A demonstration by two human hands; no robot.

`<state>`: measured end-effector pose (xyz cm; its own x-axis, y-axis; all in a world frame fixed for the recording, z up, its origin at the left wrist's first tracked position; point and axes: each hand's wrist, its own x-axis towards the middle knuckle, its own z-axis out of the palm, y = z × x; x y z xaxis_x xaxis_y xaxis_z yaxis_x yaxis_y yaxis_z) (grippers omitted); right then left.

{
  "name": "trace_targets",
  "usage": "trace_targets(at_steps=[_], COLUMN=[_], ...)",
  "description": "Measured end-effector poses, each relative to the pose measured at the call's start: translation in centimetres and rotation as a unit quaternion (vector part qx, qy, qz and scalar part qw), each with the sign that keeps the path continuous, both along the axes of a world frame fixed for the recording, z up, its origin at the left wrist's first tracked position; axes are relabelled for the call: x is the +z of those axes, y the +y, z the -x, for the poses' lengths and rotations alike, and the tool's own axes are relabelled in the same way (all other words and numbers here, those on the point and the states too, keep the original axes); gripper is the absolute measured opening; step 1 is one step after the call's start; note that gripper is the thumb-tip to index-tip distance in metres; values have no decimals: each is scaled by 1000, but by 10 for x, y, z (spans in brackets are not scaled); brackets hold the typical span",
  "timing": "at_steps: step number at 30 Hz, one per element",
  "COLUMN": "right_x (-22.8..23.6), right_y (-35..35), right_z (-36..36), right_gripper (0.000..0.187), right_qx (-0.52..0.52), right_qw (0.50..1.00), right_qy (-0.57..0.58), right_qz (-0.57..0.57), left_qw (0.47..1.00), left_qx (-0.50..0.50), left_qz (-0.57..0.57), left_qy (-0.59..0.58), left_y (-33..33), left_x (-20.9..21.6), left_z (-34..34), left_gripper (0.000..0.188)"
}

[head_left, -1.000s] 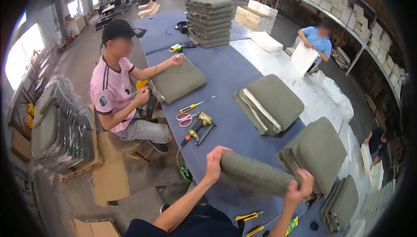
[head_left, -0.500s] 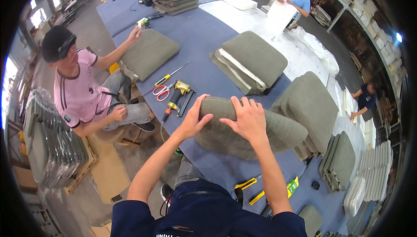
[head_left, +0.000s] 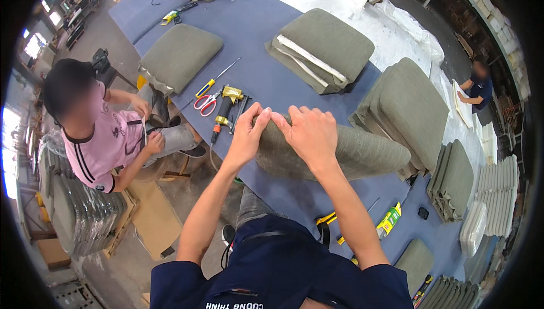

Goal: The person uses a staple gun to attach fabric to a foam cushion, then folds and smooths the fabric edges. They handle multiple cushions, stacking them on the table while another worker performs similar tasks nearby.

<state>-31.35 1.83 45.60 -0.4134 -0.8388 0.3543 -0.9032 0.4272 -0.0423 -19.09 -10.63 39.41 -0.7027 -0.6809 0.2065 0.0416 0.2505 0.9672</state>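
A grey-green cushion (head_left: pixel 351 153) lies on the blue table (head_left: pixel 266 76) right in front of me. My left hand (head_left: pixel 249 130) pinches its near left end, fingers closed on the fabric edge. My right hand (head_left: pixel 309 133) grips the same end from above, beside the left. A yellow staple gun (head_left: pixel 225 108) and red-handled scissors (head_left: pixel 205 100) lie just left of my left hand.
Other grey-green cushions (head_left: pixel 320 48) rest on the table, one stack (head_left: pixel 411 110) against my cushion's far side. A person in a pink shirt (head_left: pixel 102 139) sits at the left by another cushion (head_left: pixel 178 56). Two people work at the far right. Yellow tools (head_left: pixel 388 221) lie near me.
Both hands slid from the cushion's top to its near left end. The seated person drew their arm back off the table to their lap.
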Motion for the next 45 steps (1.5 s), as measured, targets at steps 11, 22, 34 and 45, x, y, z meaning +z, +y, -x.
trace_targets(at_steps=[11,22,34,45], right_x=[-25,-54,6,-96], right_y=[-5,-34,-3,47], right_z=[20,44,59,-14], right_gripper=[20,17,33,40], right_qx=[52,-3,106,254], right_qw=[976,969,978,833], right_qy=[58,130,-180,-279], right_qz=[201,209,-21,-405], left_qw=[870,845,834,896], left_qx=[54,-206,-432,-274], left_qz=[474,405,152,262], left_qy=[-123,-282,-307,-232], left_y=[38,-44,-60,98], left_x=[49,46,50,13], left_z=[14,87,71,-142], left_gripper=[62,57,45,53])
